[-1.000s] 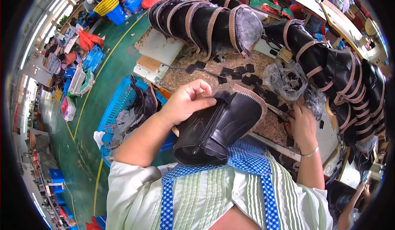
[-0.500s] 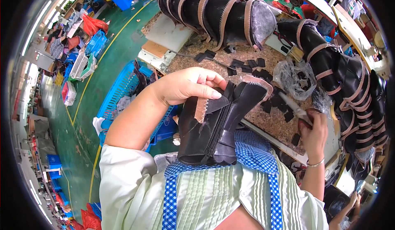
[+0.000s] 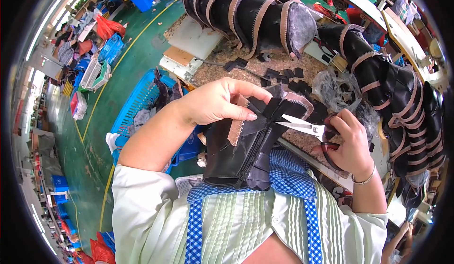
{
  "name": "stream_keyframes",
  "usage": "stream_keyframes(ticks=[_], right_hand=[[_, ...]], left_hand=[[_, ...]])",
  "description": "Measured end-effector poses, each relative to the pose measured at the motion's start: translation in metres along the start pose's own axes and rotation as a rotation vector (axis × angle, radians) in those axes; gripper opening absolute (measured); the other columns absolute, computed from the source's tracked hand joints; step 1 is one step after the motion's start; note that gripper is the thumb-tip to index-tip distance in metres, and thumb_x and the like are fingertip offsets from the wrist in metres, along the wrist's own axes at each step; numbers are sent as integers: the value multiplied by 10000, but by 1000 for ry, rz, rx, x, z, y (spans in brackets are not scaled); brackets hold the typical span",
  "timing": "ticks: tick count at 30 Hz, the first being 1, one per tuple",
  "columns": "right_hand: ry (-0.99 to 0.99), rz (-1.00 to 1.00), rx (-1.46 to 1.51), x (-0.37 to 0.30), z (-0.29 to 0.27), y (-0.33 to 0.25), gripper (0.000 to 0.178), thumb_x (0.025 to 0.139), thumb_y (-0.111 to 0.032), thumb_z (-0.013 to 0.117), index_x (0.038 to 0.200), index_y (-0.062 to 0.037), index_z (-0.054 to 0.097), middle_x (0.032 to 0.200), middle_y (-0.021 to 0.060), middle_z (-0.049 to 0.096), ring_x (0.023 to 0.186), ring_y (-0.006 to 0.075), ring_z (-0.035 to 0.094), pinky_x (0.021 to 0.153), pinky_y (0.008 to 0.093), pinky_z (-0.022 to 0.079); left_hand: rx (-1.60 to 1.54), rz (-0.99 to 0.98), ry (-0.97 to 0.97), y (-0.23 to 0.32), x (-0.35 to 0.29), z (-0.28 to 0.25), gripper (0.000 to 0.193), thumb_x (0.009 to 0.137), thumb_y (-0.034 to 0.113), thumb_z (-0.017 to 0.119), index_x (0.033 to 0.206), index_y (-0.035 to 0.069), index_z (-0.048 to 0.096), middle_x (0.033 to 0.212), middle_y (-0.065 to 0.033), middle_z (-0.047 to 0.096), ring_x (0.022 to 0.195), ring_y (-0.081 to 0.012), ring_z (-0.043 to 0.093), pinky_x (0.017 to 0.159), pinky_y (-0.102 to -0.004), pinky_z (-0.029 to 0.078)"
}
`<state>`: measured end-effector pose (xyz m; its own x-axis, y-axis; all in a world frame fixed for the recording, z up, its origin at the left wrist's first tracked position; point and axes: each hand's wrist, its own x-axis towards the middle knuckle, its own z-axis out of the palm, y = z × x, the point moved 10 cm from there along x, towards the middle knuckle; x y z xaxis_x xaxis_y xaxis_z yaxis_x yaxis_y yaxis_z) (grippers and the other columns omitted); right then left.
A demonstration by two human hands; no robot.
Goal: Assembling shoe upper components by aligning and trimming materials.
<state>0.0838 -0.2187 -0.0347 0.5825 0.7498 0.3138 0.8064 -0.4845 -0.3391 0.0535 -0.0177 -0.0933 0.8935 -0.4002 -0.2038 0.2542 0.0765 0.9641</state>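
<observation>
A black boot upper with a zipper down its middle and brown zigzag-cut trim along its top rests against my apron. My left hand pinches its upper edge, thumb in front and fingers behind. In my right hand is a pair of scissors with dark handles. Their blades stand parted, the tips pointing left at the top of the zipper. Whether the blades touch the upper, I cannot tell.
Small black patches and a crumpled clear plastic bag lie on the worktable. Rows of stacked boot uppers line its far side and right. A blue basket stands at the left, on a green floor.
My right hand has lifted the scissors from low over the table and brought them left, blades parted, to the upper's top. My left hand keeps its grip, its fingers shifted slightly.
</observation>
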Motion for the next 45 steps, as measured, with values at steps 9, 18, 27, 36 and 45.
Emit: stream_keyframes(ticks=[9,18,27,36,45], right_hand=[[-215,-54,288,13,25,5,505,594,-342,866,856,14,623,738,124,523,669,323,551,592,374,456],[-177,290,168,-21,42,74,444,602,-309,857,721,18,582,671,156,537,613,345,539,558,379,426],[-195,380,193,-40,75,136,485,618,-103,814,1039,10,601,1005,171,595,937,344,588,830,379,481],[-158,127,1136,36,36,22,591,762,-317,783,1160,52,550,1188,126,570,1061,214,571,973,362,422],[-319,302,773,66,22,-33,201,822,-131,723,762,2,584,619,9,457,567,58,407,516,259,382]], left_hand=[[248,108,-65,26,5,23,621,771,-23,662,1336,38,411,1153,-59,553,1056,-107,530,868,-245,432],[331,45,92,19,-7,-6,845,764,-7,687,1452,26,197,1135,-103,556,1032,-131,534,867,-270,455],[876,130,236,68,-28,5,445,722,133,748,1084,25,512,879,-65,602,770,-113,570,707,-281,462],[1242,334,0,93,-31,69,334,887,389,587,897,59,535,667,-157,628,651,-363,646,592,-447,513],[1142,1031,773,141,-68,17,187,822,-26,599,1003,-5,559,933,-125,613,835,-225,603,772,-298,478]])
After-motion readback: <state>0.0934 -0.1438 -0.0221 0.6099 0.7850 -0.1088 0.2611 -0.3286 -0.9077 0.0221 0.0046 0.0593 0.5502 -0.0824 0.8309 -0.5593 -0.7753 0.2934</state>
